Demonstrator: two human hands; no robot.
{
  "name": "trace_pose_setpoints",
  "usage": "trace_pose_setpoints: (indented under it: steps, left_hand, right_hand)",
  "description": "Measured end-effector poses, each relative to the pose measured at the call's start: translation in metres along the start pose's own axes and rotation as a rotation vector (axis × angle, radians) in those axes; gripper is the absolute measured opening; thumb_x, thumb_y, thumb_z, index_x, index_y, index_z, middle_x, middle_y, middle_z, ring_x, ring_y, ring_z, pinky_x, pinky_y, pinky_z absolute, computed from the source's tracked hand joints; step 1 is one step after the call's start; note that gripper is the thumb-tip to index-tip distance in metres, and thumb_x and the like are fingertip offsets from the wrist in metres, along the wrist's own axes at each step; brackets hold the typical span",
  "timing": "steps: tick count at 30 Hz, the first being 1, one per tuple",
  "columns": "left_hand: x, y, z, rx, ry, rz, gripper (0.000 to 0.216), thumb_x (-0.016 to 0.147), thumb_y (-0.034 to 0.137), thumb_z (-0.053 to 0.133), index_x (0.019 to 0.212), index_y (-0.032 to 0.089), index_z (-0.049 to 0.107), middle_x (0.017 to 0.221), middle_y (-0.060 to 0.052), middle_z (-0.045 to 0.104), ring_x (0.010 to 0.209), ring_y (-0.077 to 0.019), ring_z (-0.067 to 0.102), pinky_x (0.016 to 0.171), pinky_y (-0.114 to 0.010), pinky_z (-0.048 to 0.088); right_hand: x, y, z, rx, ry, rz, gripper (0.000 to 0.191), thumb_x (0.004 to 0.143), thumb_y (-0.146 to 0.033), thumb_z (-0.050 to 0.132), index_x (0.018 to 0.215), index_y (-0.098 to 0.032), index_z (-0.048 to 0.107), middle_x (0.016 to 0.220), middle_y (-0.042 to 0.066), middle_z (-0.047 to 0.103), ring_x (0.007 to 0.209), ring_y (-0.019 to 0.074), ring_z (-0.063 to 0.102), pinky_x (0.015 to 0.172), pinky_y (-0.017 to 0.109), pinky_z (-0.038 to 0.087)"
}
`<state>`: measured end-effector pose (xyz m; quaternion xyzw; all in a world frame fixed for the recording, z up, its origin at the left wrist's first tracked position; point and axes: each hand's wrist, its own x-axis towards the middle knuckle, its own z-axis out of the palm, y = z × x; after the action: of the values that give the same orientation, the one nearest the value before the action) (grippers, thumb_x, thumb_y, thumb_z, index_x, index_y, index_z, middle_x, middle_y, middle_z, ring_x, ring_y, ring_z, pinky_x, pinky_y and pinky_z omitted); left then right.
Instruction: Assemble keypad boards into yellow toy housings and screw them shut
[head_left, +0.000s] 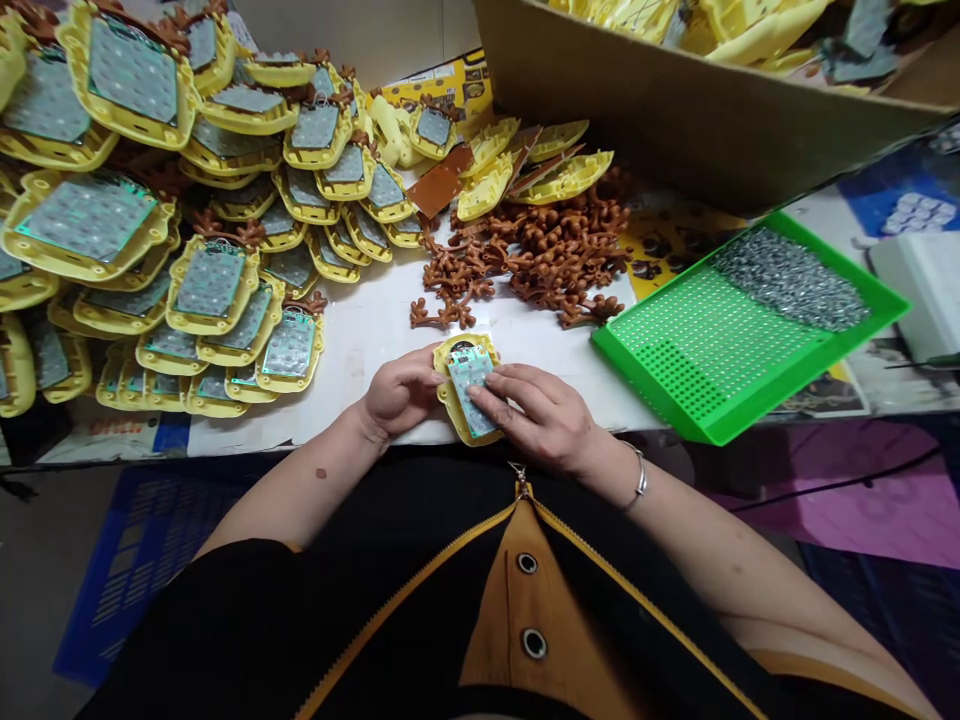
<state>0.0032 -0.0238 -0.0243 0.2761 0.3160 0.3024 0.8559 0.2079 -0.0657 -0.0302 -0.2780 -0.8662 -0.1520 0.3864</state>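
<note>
Between both hands, at the table's front edge, is a yellow plastic toy shell [442, 357] with a green circuit board [466, 380] under a grey rubbery sheet. My left hand [405, 395] grips the shell's left side, thumb on its rim. My right hand [544, 410] is on the right side, its fingers lying over the board's face and its thumb out of sight. Just beyond the shell lies a heap of brown antler-shaped plastic pieces [559, 240].
Stacked shells with boards [206, 285] fill the left. Behind the brown heap lie loose yellow shells [487, 170] and a cardboard box [637, 110] of yellow parts. A green perforated tray [652, 390] holding many small screws [795, 280] sits at right, beside a white box [919, 290].
</note>
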Motion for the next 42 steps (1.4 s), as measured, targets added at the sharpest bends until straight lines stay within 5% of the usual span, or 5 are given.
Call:
trace_pose_setpoints:
  steps: [9,26,33,38,42]
  left_hand:
    - [0.003,-0.001,0.013,0.146,0.013,0.031,0.034,0.069,0.023,0.084,0.099,0.013,0.07,0.09,-0.006,0.073,0.081,-0.0158,0.066,0.08,-0.029,0.051]
    - [0.004,-0.001,0.016,0.066,0.125,0.007,0.035,0.064,0.014,0.083,0.097,0.012,0.071,0.09,-0.007,0.073,0.082,-0.0176,0.066,0.081,-0.031,0.05]
    - [0.004,-0.001,0.017,0.06,0.121,0.02,0.033,0.064,0.014,0.083,0.095,0.013,0.071,0.088,-0.005,0.072,0.082,-0.0165,0.066,0.08,-0.03,0.051]
    - [0.005,-0.003,0.019,0.115,0.157,0.066,0.036,0.06,0.012,0.083,0.094,0.015,0.07,0.084,-0.001,0.07,0.078,-0.0139,0.063,0.078,-0.028,0.049]
    - [0.006,-0.003,0.022,0.241,0.22,0.138,0.036,0.058,0.012,0.082,0.091,0.016,0.068,0.083,0.001,0.067,0.079,-0.0137,0.061,0.082,-0.028,0.047]
  right_hand:
    - [-0.001,-0.005,0.003,-0.04,-0.045,-0.011,0.019,0.092,-0.009,0.057,0.108,-0.01,0.067,0.093,0.01,0.074,0.089,0.0203,0.07,0.08,0.035,0.066]
    - [0.006,0.006,-0.013,0.375,-0.363,0.149,0.057,0.083,-0.007,0.049,0.14,-0.012,0.05,0.112,0.019,0.063,0.108,0.0288,0.06,0.086,0.048,0.06]
    - [0.013,0.013,-0.03,0.538,-0.485,0.245,0.048,0.089,-0.017,0.056,0.137,-0.016,0.053,0.128,0.02,0.058,0.119,0.0295,0.058,0.096,0.05,0.057]
    - [0.014,0.014,-0.018,0.419,-0.456,0.26,0.071,0.088,-0.043,0.067,0.145,-0.008,0.043,0.135,0.028,0.054,0.126,0.0363,0.054,0.098,0.058,0.056]
    - [0.011,0.01,-0.003,0.331,-0.476,0.245,0.071,0.089,-0.037,0.067,0.147,-0.006,0.039,0.134,0.028,0.055,0.126,0.038,0.054,0.099,0.063,0.054]
